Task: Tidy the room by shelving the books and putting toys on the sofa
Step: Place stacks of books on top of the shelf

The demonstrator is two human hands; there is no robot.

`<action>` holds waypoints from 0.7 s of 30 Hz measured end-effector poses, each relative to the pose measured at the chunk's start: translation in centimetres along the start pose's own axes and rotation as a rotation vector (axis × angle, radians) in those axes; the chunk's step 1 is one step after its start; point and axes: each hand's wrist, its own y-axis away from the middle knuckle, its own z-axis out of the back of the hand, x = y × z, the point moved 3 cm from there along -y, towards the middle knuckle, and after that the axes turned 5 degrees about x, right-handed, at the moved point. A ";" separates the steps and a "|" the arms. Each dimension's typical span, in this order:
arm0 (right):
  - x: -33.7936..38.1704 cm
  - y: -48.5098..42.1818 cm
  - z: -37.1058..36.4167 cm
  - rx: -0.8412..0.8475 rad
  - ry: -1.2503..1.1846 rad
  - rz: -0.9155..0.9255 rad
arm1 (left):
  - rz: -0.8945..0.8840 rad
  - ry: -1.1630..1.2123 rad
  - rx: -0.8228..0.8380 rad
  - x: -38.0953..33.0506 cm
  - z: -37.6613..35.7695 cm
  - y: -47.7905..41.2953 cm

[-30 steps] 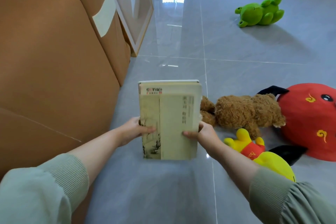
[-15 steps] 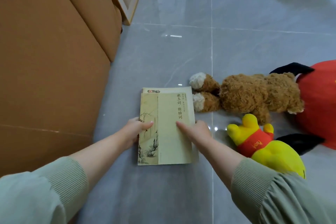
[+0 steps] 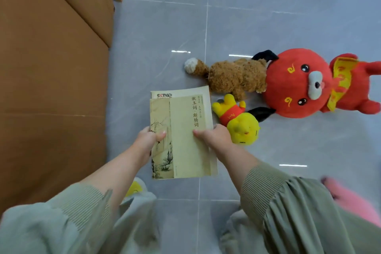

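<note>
**Desk:** How far along was the tidying?

**Operator:** Early, I judged. I watched both hands on the books (image 3: 182, 130), a stack of two at frame centre. The left hand (image 3: 149, 140) gripped the nine o'clock edge and the right hand (image 3: 215, 137) the three o'clock edge, thumbs on the cover. Nothing was shelved. Three toys lay on the floor (image 3: 165, 33): a brown bear (image 3: 233, 78) at one o'clock of the books, a yellow bear (image 3: 241, 123) at three, and a red plush (image 3: 296, 82) beyond them. None was on the sofa (image 3: 51, 68), which filled nine o'clock.

**Desk:** What couldn't you make out?

**Operator:** No shelf showed. I couldn't tell whether the books rested on the floor or were lifted. The lower book showed only its top strip. A pink blur (image 3: 350, 198) at four o'clock was cut off and unreadable.
</note>
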 end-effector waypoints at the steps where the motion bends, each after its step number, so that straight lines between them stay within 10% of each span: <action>1: 0.1 1.6 0.5 -0.007 -0.010 -0.006 | 0.005 0.006 -0.006 -0.2 -0.5 1.7; 21: -8.7 27.4 8.8 -0.270 -0.663 -0.100 | -0.069 -0.506 0.076 -1.9 -12.3 25.3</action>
